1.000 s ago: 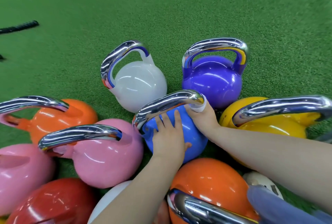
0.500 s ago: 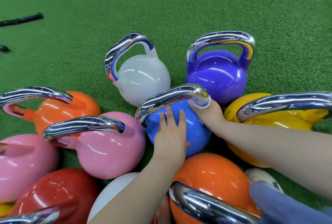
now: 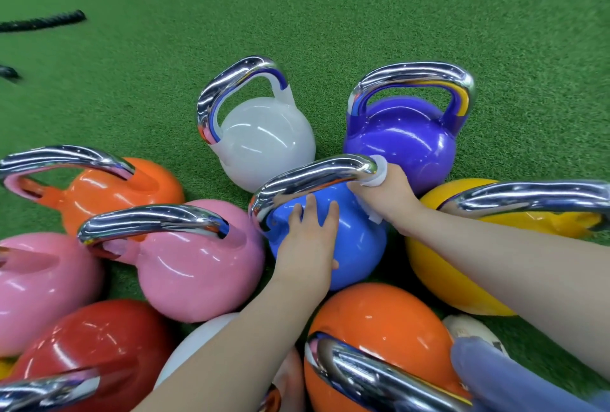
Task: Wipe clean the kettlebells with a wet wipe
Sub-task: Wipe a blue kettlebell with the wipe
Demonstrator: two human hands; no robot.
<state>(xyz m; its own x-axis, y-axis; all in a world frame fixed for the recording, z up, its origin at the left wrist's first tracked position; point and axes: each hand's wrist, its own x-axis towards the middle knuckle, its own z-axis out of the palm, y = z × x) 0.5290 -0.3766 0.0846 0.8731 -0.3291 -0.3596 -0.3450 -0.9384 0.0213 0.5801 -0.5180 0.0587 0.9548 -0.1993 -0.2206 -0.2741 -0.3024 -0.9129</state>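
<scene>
turf (image 3: 330,15) underfoot, green, running bare to the far edge; i see a black rope (image 3: 43,21) lying far left. kettlebells crowd the near ground, packed close with little gap between them: white kettlebell (image 3: 264,140) and purple kettlebell (image 3: 402,144) behind, pink kettlebell (image 3: 198,266) left, yellow kettlebell (image 3: 439,266) right, orange kettlebell (image 3: 379,339) nearest. blue kettlebell (image 3: 356,240) sits mid-cluster. left hand (image 3: 308,240) lies flat on its body, fingers straight and slightly spread. right hand (image 3: 388,193) curls round the right end of its chrome handle (image 3: 313,177), pinching the wet wipe (image 3: 378,171) against it.
</scene>
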